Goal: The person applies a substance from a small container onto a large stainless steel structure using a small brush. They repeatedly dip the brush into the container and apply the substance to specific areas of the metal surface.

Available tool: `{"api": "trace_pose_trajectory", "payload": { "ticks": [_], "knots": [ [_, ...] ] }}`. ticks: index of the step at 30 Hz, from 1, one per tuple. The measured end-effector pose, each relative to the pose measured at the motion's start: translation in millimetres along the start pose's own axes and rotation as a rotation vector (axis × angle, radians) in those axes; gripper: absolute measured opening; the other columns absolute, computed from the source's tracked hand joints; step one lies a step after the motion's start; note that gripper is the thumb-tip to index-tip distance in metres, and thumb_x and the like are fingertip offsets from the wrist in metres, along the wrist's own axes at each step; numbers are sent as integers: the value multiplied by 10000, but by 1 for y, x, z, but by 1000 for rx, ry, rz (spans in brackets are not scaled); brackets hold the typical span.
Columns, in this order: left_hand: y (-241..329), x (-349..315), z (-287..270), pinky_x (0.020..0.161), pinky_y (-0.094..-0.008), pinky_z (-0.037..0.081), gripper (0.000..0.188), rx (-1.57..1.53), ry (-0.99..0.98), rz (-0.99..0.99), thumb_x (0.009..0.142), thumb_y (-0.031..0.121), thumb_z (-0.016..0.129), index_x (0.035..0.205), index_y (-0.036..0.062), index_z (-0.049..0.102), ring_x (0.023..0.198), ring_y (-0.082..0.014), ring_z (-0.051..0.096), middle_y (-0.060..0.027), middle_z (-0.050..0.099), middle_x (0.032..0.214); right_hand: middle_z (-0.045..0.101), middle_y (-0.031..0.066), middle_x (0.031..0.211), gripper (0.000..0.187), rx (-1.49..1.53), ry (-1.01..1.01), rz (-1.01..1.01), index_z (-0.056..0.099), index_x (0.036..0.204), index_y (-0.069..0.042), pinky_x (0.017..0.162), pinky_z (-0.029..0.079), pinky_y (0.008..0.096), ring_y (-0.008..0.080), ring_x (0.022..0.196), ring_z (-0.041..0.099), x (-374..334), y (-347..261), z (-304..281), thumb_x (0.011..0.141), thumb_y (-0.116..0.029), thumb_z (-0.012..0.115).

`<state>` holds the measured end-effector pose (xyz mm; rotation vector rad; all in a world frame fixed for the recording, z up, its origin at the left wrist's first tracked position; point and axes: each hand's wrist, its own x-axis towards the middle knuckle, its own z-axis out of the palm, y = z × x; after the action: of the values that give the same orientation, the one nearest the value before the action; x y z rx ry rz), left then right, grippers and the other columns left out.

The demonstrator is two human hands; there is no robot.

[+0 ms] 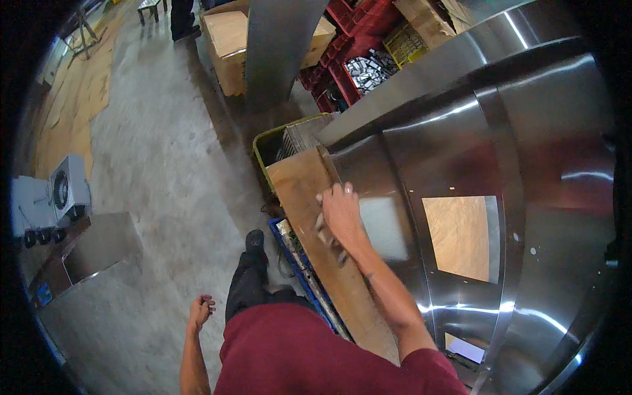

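Concrete floor, smooth and grey, across the left of the head view, with flat brown sheets along its far edge. At left, a white boxy machine with a round dark fan. At top, a brown cardboard box beside a broad grey metal post; farther right, stacked red plastic crates and many small silvery pieces in one of them. Along the right, a large shiny stainless-steel structure. Just beside it, a long narrow brown surface, running from a yellow-green-rimmed crate past a blue-edged crate. Over this surface, the right hand, fingers bent and pointing away from the body. Just below it, small blurred grey-brown pieces against the surface; cannot tell whether grasping any. Well apart, over the floor, the left hand, released, fingers loosely curled.
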<state>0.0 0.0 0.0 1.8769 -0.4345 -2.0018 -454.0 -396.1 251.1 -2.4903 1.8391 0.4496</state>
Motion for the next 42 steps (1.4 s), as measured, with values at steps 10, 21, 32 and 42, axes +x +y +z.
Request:
{"api": "trace_pose_trajectory", "payload": {
  "ticks": [10, 21, 32, 42],
  "knots": [
    [96, 25, -49, 776, -360, 602, 387, 103, -133, -45, 1151, 282, 591, 1443, 27, 588, 918, -234, 747, -143, 746, 1172, 731, 277, 1353, 437, 996, -37, 644, 722, 1402, -61, 1125, 524, 539, 488, 1324, 661, -232, -21, 83, 1103, -365, 626],
    [129, -13, 71, 768, -334, 617, 330, 621, -254, 319, 1194, 321, 580, 1357, 42, 650, 875, -174, 734, -121, 764, 1133, 717, 62, 967, 422, 1676, 751, 2026, 733, 1333, -96, 498, 424, 339, 141, 721, 607, -629, -30, 110, 1134, -449, 616],
    [-19, -90, 101, 781, -382, 612, 389, 1301, -834, 298, 1082, 298, 693, 1348, 14, 694, 844, -239, 741, -115, 779, 1084, 643, 138, 1474, 589, 1947, 1663, 1600, 539, 1561, -99, 926, 605, 552, 335, 1233, 689, -837, 19, 219, 1125, -488, 610],
    [-107, -128, 271, 870, -395, 603, 380, 1755, -757, 275, 1037, 253, 724, 1293, -28, 714, 971, -265, 750, -135, 800, 1105, 720, 199, 1329, 451, 1202, 1079, 1804, 652, 1455, -41, 1112, 546, 487, 418, 1314, 683, -956, -83, 244, 1119, -343, 651]
  ]
}}
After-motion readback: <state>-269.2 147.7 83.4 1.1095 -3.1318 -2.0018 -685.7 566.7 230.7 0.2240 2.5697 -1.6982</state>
